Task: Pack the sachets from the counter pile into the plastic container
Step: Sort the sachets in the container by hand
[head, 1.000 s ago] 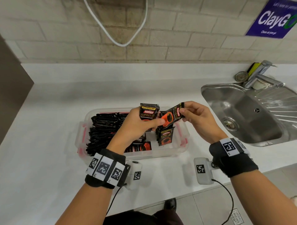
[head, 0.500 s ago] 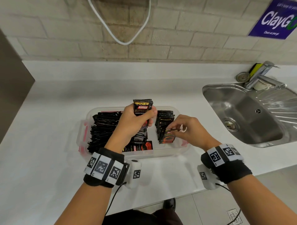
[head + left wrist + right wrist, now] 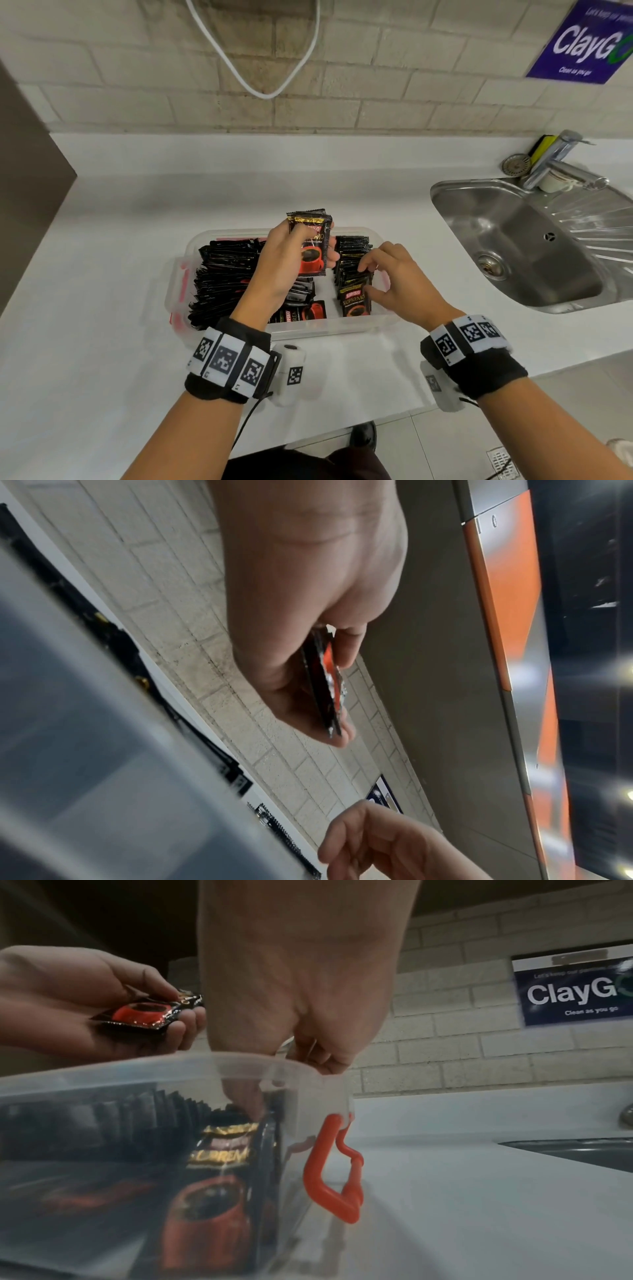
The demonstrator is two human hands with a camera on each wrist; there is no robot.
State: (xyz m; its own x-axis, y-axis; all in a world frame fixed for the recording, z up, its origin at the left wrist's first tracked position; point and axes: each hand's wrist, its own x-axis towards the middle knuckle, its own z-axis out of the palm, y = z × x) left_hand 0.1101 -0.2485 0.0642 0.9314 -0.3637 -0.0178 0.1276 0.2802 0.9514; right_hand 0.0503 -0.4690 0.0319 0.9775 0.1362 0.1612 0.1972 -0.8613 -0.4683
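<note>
I see glossy foil sachets (image 3: 310, 246); clear smooth plastic container (image 3: 329, 329), red plastic clasp (image 3: 329, 1167); matt white counter (image 3: 113, 260); brushed metal sink (image 3: 534, 246); rough brick wall (image 3: 137, 68).

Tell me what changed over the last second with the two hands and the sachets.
The right hand carried its single sachet down from mid-air into the container and now tucks it into the right-hand row. The left hand rose slightly, still gripping its small stack of sachets. Container and left row stayed put.
</note>
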